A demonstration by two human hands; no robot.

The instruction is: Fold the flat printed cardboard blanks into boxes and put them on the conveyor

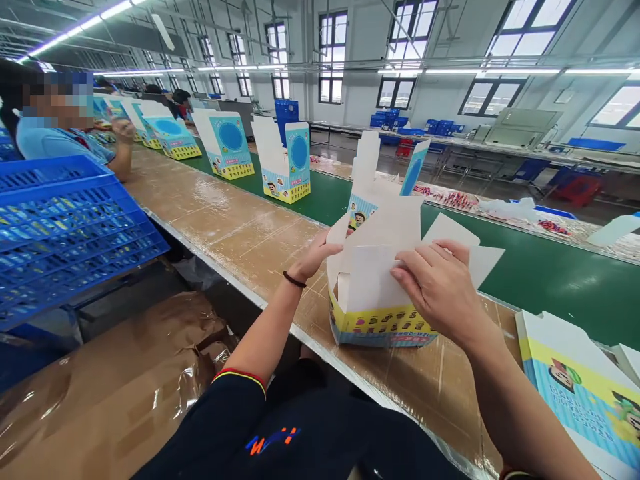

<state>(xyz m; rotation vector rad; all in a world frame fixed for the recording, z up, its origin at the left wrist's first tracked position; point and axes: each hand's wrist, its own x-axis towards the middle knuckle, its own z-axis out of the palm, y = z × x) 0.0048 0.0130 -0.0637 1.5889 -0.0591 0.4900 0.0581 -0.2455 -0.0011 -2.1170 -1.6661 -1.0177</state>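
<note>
A printed carton (380,323) with white flaps and a yellow and blue base stands on the taped brown worktop (235,233) in front of me. My left hand (313,257) grips the carton's left side flap, thumb on top. My right hand (440,287) lies flat with fingers stretched on a white flap, pressing it down over the carton's opening.
Several assembled cartons (287,163) stand along a green conveyor belt (550,280). A stack of flat printed cartons (585,387) lies at my right. Blue plastic crates (65,227) sit at the left, beside a seated co-worker (60,137). A wrapped brown box (115,393) lies below.
</note>
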